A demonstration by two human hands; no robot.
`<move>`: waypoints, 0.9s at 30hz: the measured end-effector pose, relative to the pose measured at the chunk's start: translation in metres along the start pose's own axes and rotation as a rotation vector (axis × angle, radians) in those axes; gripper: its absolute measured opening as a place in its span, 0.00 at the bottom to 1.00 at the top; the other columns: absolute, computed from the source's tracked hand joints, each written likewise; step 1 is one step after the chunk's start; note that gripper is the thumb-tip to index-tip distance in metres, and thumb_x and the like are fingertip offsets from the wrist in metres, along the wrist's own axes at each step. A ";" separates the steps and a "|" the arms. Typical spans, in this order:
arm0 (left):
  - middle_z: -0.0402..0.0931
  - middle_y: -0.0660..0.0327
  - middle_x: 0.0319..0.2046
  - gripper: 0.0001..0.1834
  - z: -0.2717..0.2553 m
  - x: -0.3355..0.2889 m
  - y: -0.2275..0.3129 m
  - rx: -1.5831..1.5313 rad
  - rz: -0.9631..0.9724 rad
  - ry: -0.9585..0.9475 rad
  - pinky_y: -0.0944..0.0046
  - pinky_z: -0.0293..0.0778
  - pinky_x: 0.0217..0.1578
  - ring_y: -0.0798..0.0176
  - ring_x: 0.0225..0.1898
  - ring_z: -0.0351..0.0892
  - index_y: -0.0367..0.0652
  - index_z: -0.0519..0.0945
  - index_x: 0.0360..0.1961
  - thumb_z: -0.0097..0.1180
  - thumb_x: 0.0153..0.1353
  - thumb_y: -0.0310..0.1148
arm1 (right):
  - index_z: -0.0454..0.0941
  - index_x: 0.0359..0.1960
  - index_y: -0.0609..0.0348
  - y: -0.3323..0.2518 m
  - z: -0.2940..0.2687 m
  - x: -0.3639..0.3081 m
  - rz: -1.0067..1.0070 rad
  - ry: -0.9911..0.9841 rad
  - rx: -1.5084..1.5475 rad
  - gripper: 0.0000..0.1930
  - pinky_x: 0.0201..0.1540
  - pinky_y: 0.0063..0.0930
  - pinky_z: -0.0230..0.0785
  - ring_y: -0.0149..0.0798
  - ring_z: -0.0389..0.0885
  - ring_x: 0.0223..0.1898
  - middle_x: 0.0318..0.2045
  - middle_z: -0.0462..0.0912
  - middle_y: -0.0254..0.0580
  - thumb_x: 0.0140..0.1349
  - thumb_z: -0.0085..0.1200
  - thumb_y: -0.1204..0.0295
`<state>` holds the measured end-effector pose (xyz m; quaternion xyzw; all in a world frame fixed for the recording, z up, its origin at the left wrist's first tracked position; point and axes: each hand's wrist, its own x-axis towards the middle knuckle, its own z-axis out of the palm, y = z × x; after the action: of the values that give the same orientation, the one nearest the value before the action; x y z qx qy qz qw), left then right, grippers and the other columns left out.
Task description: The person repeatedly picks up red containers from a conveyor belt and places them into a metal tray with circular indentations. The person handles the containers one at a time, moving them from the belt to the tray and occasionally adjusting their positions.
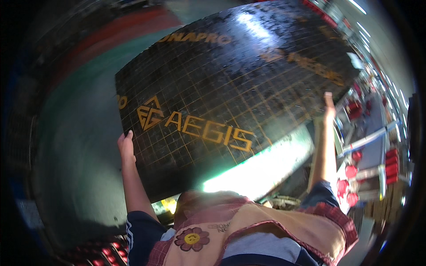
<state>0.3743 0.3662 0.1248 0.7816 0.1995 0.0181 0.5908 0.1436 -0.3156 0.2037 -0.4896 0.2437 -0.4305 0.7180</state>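
A large black sheet [213, 95] with a thin orange grid and yellow-orange printing fills the middle of the view, held up in front of me and tilted. My left hand [127, 147] grips its left edge, the thumb lying on the printed face and the fingers hidden behind. On the opposite side my right hand [329, 105] holds the right edge in the same way, thumb in front. A bright glare lies across the sheet's upper part. Under its lower edge shows a brightly lit pale surface [262, 170].
Green floor [80, 128] stretches along the left, with a red band [120, 37] farther off. To the right stand red round objects [350, 171] and stacked red items [391, 166] near pale rails [370, 139]. Dark racks with red items [106, 252] sit at the lower left.
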 end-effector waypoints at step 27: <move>0.56 0.50 0.70 0.39 0.085 -0.026 -0.130 -0.292 -0.170 -0.300 0.59 0.51 0.69 0.54 0.71 0.55 0.37 0.51 0.73 0.56 0.63 0.26 | 0.73 0.55 0.61 0.324 0.025 -0.104 1.018 0.326 0.087 0.24 0.61 0.53 0.68 0.53 0.78 0.52 0.52 0.79 0.50 0.76 0.25 0.59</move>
<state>0.3354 0.3083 -0.0165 0.6620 0.1699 -0.1198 0.7201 0.2329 -0.1649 -0.0895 -0.2062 0.5406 -0.1077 0.8085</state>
